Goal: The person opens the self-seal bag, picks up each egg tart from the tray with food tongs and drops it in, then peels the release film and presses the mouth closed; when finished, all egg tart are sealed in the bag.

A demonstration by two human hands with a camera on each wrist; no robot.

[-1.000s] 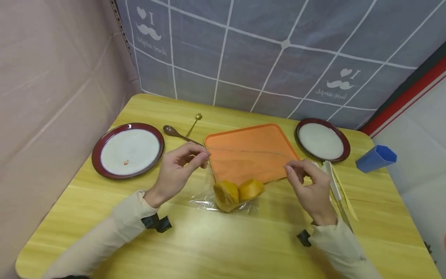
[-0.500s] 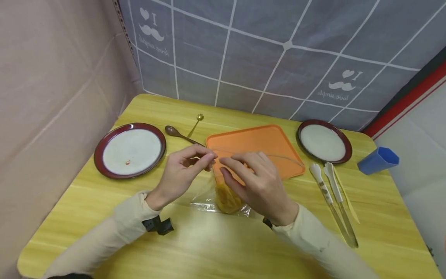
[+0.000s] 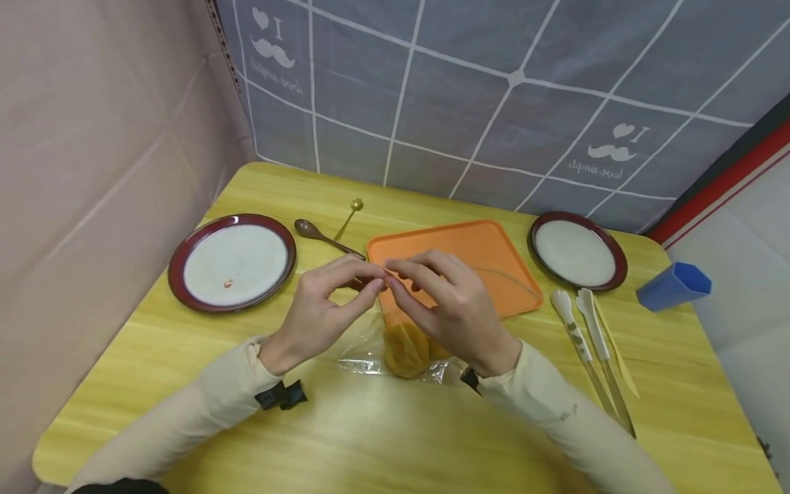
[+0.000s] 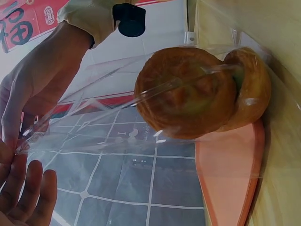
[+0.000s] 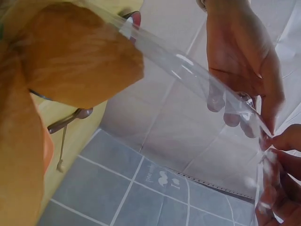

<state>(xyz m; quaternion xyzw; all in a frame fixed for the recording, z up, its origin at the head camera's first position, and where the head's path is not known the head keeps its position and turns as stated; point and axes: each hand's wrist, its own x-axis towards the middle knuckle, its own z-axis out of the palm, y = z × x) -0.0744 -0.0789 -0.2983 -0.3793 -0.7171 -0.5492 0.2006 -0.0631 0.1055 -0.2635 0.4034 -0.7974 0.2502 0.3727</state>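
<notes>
A clear plastic bag (image 5: 188, 70) holds two golden-brown pieces of bread, a round bun (image 4: 188, 94) and a smaller one (image 4: 251, 89) behind it. In the head view the bag bottom lies at the near edge of the orange tray (image 3: 453, 240). My left hand (image 3: 317, 312) pinches the gathered top of the bag between thumb and forefinger. Right beside it, my right hand (image 3: 457, 309) pinches the same spot, thumb and fingertip meeting the left fingertips. Film stretches from the bread up to both hands. The right hand partly covers the bread in the head view.
A red-rimmed plate (image 3: 234, 264) with a small crumb is at left, another plate (image 3: 574, 254) at right. A brown wooden spoon (image 3: 308, 230) and small gold spoon (image 3: 356, 206) lie behind. White-handled utensils (image 3: 574, 322) and a blue cup (image 3: 669, 288) stand to the right.
My right hand has swung left from beside the tray's right corner to the left hand, and their fingertips now meet at the bag's top. The white-handled utensils have come into full view.
</notes>
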